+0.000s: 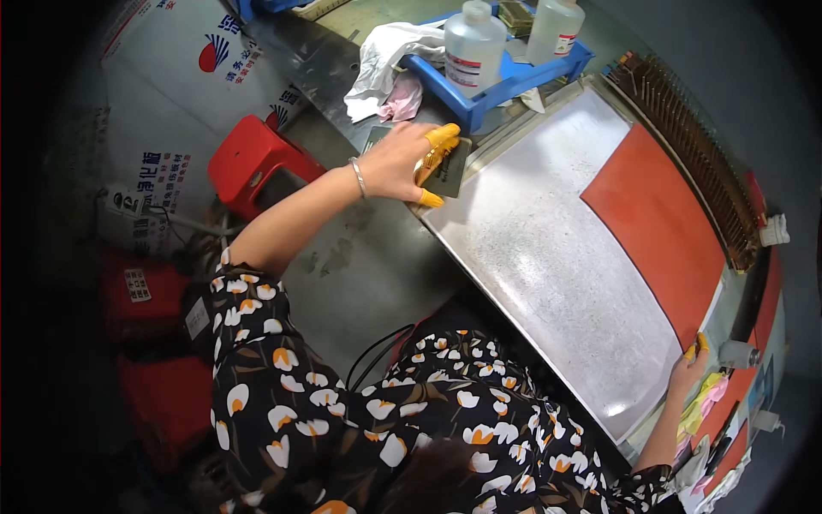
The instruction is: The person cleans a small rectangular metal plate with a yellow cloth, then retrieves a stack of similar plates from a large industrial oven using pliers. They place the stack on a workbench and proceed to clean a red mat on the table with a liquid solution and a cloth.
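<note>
My left hand (396,164), with yellow finger cots on the fingertips, spans a dark flat rectangular plate (455,176) near the upper left corner of a white-grey panel (548,257). Its thumb and curled fingers grip the plate from opposite sides, and the hand covers much of it. An orange-red sheet (655,231) lies along the far right part of the panel. At that sheet's lower corner is my right hand (685,375), also in yellow finger cots. Its thumb and finger close on the corner there; the palm side is hidden.
Past my left hand, a blue tray (471,111) holds two clear bottles (473,47), beside crumpled white cloth (385,64). A brown rack of upright pins (685,146) runs along the far right. A red stool (257,163) stands on the floor at left.
</note>
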Motion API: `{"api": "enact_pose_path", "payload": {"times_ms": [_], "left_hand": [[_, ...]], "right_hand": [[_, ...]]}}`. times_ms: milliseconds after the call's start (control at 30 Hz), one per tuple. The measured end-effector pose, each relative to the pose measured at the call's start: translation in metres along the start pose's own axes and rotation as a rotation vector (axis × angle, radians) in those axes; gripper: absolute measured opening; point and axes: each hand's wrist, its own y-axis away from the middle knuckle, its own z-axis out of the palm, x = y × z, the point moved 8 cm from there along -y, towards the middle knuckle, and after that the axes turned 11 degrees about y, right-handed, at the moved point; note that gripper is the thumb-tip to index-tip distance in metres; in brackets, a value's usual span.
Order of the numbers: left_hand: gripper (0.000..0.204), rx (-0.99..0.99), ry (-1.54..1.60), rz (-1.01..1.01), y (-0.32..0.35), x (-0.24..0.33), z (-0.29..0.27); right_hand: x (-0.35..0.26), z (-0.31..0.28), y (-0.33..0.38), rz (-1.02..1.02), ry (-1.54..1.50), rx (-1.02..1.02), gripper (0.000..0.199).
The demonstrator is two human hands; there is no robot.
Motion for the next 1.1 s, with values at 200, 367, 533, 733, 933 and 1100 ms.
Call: {"api": "enact_pose_path", "payload": {"times_ms": [200, 367, 533, 733, 933, 1100], "left_hand": [[0.090, 0.026, -0.066, -0.131, -0.036, 0.017, 0.028], [0.091, 0.008, -0.082, -0.046, -0.038, 0.033, 0.036], [0.095, -0.030, -0.070, 0.000, -0.036, 0.037, 0.041], [0.098, -0.107, -0.087, 0.001, -0.028, 0.039, 0.043], [0.096, -0.107, 0.001, -0.012, -0.019, 0.034, 0.039], [0.077, 0.099, 0.065, -0.020, -0.024, 0.076, 0.027]], "right_hand": [[-0.003, -0.003, -0.001, 0.025, 0.005, 0.038, 0.027], [0.000, 0.000, -0.001, 0.013, -0.048, 0.026, 0.028], [0.001, 0.000, -0.002, 0.021, -0.060, 0.034, 0.027], [0.003, -0.001, -0.001, -0.006, -0.078, 0.034, 0.029], [-0.006, -0.005, 0.002, -0.005, -0.041, 0.052, 0.028], [-0.014, -0.008, 0.002, 0.090, -0.130, 0.058, 0.027]]}}
